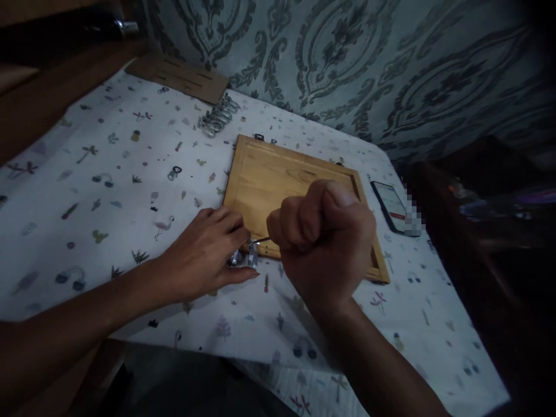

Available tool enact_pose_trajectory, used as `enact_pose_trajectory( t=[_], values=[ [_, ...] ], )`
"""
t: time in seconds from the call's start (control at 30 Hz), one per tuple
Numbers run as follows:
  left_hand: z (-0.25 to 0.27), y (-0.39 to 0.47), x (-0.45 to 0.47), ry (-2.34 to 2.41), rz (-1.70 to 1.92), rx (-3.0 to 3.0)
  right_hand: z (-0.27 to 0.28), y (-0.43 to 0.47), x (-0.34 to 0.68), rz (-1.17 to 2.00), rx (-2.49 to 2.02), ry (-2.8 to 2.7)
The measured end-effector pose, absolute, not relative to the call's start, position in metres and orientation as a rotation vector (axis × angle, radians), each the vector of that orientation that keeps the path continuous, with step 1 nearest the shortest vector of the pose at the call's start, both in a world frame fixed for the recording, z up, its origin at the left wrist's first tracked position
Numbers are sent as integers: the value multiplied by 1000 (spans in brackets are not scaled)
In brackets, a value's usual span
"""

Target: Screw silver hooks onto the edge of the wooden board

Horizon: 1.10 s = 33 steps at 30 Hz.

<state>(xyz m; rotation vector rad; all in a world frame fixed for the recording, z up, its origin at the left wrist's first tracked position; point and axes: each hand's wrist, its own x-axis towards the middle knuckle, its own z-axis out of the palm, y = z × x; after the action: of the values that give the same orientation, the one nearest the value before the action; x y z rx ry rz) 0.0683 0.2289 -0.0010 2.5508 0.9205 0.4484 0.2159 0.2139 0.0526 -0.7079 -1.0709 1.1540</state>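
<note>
A framed wooden panel [264,179], like a small cabinet door, lies flat on the patterned tablecloth. At its near left corner sits a shiny metal hinge [252,253], partly covered by my fingers. My left hand [208,249] is closed on this hinge, with the thumb along its near side and the fingers over the panel's edge. My right hand [324,243] is a fist above the panel's near edge, gripping a screwdriver. Only the thin metal screwdriver shaft [262,239] shows, pointing left with its tip at the hinge; the handle is hidden inside the fist.
Several metal hinges [219,116] lie in a row beyond the panel. Behind them is a flat brown cardboard piece [178,78] by the patterned wall [339,63]. A phone [393,205] with a lit screen lies right of the panel. Dark furniture [482,231] stands beyond the table's right edge.
</note>
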Motion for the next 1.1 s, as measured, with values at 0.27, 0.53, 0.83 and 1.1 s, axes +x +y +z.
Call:
enact_pose_trajectory(
  t=[0.27, 0.53, 0.83, 1.1],
  values=[
    [-1, 228, 68, 922, 425, 2540, 48, 218, 232, 1227, -708, -1317],
    [-1, 227, 67, 896, 567, 2504, 55, 240, 252, 1416, -497, -1700],
    [-3, 227, 68, 916, 537, 2520, 51, 238, 237, 1594, -567, -1411],
    [0, 227, 70, 943, 434, 2534, 50, 225, 219, 1285, -655, -1124]
  ],
)
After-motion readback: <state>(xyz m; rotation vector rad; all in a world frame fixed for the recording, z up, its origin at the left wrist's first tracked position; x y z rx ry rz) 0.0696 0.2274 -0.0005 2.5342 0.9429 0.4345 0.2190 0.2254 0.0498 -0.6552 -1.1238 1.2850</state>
